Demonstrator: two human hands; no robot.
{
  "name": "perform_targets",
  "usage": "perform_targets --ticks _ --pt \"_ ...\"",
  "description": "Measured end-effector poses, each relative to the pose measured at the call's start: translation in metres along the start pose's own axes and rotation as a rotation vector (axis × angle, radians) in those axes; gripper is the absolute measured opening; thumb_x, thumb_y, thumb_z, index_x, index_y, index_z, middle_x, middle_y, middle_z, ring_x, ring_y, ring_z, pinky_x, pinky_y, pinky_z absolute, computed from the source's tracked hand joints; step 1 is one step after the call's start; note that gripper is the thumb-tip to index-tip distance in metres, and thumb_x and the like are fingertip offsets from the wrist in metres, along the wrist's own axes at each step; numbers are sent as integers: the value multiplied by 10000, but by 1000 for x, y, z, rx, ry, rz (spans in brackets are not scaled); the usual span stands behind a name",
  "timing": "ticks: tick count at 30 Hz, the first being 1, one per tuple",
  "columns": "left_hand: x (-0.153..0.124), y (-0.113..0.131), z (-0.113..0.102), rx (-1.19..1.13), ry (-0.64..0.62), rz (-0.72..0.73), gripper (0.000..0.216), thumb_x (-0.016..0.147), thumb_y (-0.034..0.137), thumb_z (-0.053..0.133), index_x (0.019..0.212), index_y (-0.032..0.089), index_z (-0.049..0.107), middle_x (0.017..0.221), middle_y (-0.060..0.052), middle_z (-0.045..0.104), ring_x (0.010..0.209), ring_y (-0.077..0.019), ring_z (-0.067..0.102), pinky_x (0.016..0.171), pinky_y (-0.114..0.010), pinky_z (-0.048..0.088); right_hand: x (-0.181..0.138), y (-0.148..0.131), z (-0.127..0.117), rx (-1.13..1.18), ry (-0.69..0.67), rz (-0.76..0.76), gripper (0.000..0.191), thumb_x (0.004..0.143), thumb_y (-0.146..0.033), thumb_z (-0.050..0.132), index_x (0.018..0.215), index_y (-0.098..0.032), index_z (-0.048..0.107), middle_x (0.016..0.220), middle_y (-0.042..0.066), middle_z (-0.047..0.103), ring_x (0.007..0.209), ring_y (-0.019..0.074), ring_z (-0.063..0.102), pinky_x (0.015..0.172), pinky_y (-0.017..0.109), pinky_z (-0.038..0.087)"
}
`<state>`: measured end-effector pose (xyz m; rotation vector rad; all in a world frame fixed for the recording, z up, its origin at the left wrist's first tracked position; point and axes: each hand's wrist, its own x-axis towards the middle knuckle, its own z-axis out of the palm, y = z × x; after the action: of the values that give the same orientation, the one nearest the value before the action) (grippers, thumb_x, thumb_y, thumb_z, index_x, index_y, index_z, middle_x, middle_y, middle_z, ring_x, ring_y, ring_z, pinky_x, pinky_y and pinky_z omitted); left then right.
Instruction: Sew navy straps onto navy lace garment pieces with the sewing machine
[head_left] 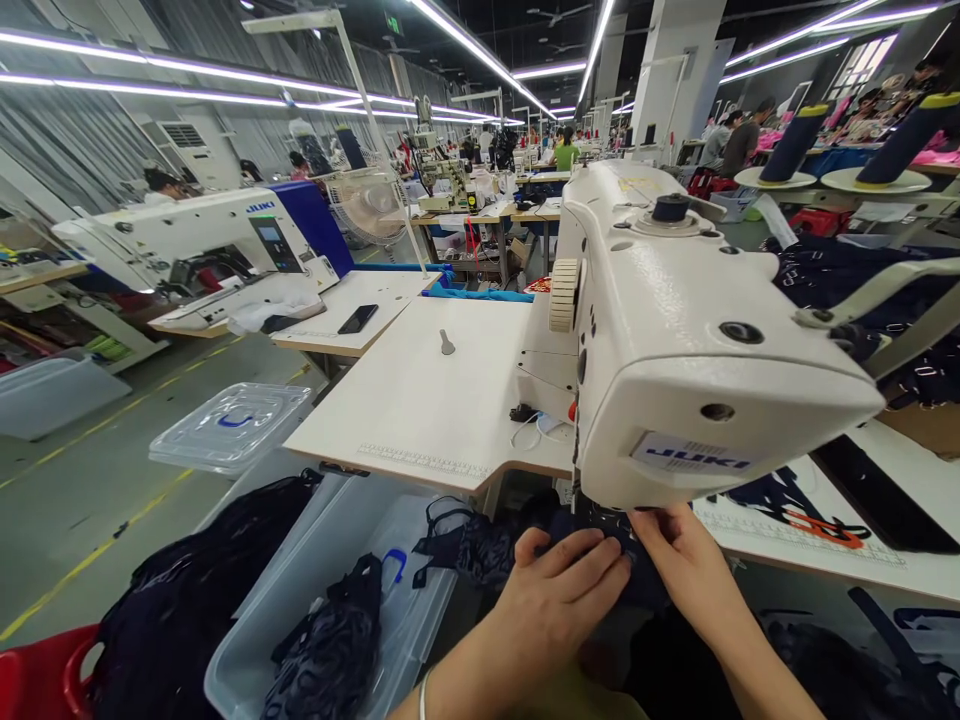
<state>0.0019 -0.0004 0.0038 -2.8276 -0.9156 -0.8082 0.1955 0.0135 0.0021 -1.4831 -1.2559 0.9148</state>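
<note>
A dark navy lace garment (480, 545) with thin straps lies under the head of the white sewing machine (720, 400). My left hand (566, 585) presses on its cloth, fingers together and curled over, thumb raised a little. Close to the needle area, my right hand (679, 550) pinches the garment's edge between thumb and fingers. The machine's head hides the stitching spot, and the hands cover part of the cloth.
A clear plastic bin (330, 600) with navy lace pieces stands low at left, beside a dark cloth pile (195, 590). Orange-handled scissors (825, 530) and a long black object (885, 490) lie at right. The white tabletop (420, 390) carries a small metal piece (447, 343).
</note>
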Motion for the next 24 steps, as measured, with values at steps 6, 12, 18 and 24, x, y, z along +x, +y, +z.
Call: perform_targets --ticks 6,12,18,24 --pt "1 0 12 -54 85 -55 336 958 163 507 1275 268 539 1239 4 640 1198 -141 534 1046 -315 259 3 -3 -11 -87 -54 -28 286 857 -464 555 923 -204 653 843 40 667 868 224 622 792 325 506" --pt "7 -2 -3 -199 3 -29 303 940 124 469 1199 247 566 1184 -23 668 1159 -150 571 1030 -335 284 -11 -11 -24 -223 -208 -38 291 826 -481 605 698 -223 564 638 -22 536 605 151 515 564 244 456" --pt "3 8 -10 -568 265 -286 146 916 179 486 874 174 626 861 -72 670 831 -167 639 765 -282 462 -17 -21 -33 -181 -205 5 297 845 -484 572 686 -233 579 640 -16 551 631 166 524 565 241 443" --pt "11 27 -11 -1543 -138 -756 501 762 619 662 864 129 675 736 -54 651 638 -139 599 612 -242 484 -31 -29 -37 -120 -342 90 292 889 -506 511 796 -246 607 726 -6 612 728 188 573 654 257 465"
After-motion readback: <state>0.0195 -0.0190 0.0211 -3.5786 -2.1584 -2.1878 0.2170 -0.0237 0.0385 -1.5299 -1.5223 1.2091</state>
